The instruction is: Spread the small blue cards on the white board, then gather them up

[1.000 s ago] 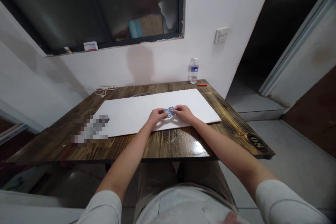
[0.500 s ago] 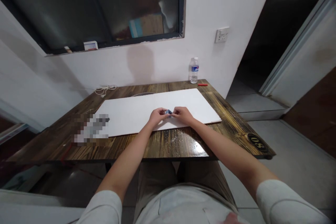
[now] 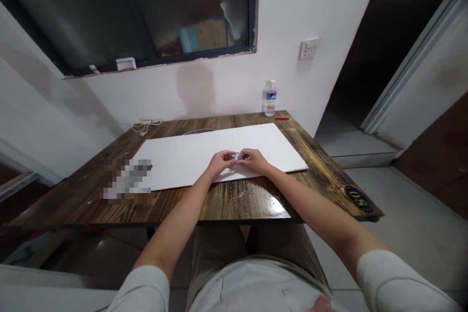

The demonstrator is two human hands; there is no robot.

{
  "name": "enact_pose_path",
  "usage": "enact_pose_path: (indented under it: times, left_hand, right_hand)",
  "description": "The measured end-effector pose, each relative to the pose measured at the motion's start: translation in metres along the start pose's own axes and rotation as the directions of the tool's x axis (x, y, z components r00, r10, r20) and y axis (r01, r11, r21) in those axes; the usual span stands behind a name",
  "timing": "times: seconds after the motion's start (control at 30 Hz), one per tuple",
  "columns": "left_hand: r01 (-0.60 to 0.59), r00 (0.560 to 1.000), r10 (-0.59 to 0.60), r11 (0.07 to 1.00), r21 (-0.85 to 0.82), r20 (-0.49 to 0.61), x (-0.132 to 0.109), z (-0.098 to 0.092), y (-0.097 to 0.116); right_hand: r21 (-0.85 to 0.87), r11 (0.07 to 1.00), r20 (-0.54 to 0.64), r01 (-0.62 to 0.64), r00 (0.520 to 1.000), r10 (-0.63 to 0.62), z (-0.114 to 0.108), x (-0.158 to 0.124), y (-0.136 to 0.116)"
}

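Between my fingertips is a small blue-and-white object, too small and too covered by fingers for me to name its kind. My left hand pinches it from the left, thumb and fingers drawn together. From the right, my right hand grips it in the same way, fingers curled. Both hands are over the front part of a white board that lies flat on the wooden table.
A water bottle stands at the table's back right, with a red pen-like stick beside it. A coiled white cable lies at the back left. A blurred-out patch covers something at the board's left end.
The small object has turned between my fingers and shows more white than dark blue. Both hands stay in nearly the same place.
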State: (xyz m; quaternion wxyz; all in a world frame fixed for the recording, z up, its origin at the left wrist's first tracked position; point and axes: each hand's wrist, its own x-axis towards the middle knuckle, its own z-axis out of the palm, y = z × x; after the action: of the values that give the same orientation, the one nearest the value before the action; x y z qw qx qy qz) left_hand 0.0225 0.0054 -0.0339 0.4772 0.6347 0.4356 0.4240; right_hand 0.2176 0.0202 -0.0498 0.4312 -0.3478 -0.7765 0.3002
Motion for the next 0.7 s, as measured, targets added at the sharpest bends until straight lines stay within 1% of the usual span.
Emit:
enact_pose_path:
  times: [0.13, 0.2, 0.23, 0.3, 0.37, 0.4, 0.43, 0.5, 0.57, 0.6, 0.63, 0.7]
  left_hand:
    - [0.011, 0.991, -0.014, 1.0, -0.017, -0.132, 0.003, -0.001, -0.003]
    - [0.027, 0.978, -0.025, 1.0, 0.006, -0.207, 0.005, -0.003, -0.005]
    - [0.03, 0.969, -0.016, 0.998, 0.05, -0.248, 0.006, -0.003, -0.006]
    - [0.034, 0.944, 0.036, 0.978, 0.203, -0.329, 0.006, -0.006, -0.006]
    - [0.034, 0.918, 0.128, 0.918, 0.396, -0.375, 0.005, -0.007, -0.006]
    - [0.026, 0.912, 0.177, 0.875, 0.484, -0.37, 0.005, -0.008, -0.005]
    - [0.012, 0.912, 0.219, 0.829, 0.559, -0.346, 0.004, -0.008, -0.005]
    - [-0.039, 0.939, 0.257, 0.74, 0.672, -0.228, 0.002, -0.008, -0.003]
    - [-0.123, 0.971, 0.234, 0.661, 0.74, -0.047, 0.0, -0.007, -0.001]
    - [-0.177, 0.976, 0.21, 0.626, 0.76, 0.054, -0.001, -0.006, 0.0]
    - [-0.232, 0.971, 0.186, 0.594, 0.771, 0.149, -0.002, -0.005, 0.0]
    - [-0.327, 0.943, 0.142, 0.546, 0.771, 0.3, -0.004, -0.005, 0.002]
  right_hand:
    - [0.007, 0.999, 0.008, 0.034, 0.999, -0.034, -0.002, 0.0, -0.005]
    - [0.001, 1.0, -0.015, 0.031, 0.999, -0.031, -0.003, 0.0, -0.008]
    - [-0.009, 1.0, -0.04, 0.024, 0.999, -0.024, -0.003, 0.0, -0.008]
    - [-0.045, 0.999, -0.118, -0.007, 0.993, 0.001, -0.004, 0.0, -0.005]
    - [-0.083, 0.995, -0.201, -0.059, 0.979, 0.042, -0.005, 0.0, -0.001]
    - [-0.095, 0.992, -0.229, -0.087, 0.971, 0.064, -0.006, 0.001, 0.001]
    - [-0.101, 0.989, -0.246, -0.11, 0.966, 0.082, -0.006, 0.001, 0.004]
    - [-0.109, 0.986, -0.251, -0.125, 0.963, 0.094, -0.005, 0.002, 0.007]
    - [-0.118, 0.987, -0.234, -0.106, 0.969, 0.076, -0.004, 0.002, 0.009]
    - [-0.124, 0.988, -0.224, -0.091, 0.973, 0.062, -0.003, 0.002, 0.009]
    - [-0.127, 0.989, -0.213, -0.076, 0.976, 0.047, -0.002, 0.002, 0.01]
    - [-0.13, 0.99, -0.199, -0.049, 0.98, 0.023, -0.001, 0.002, 0.01]
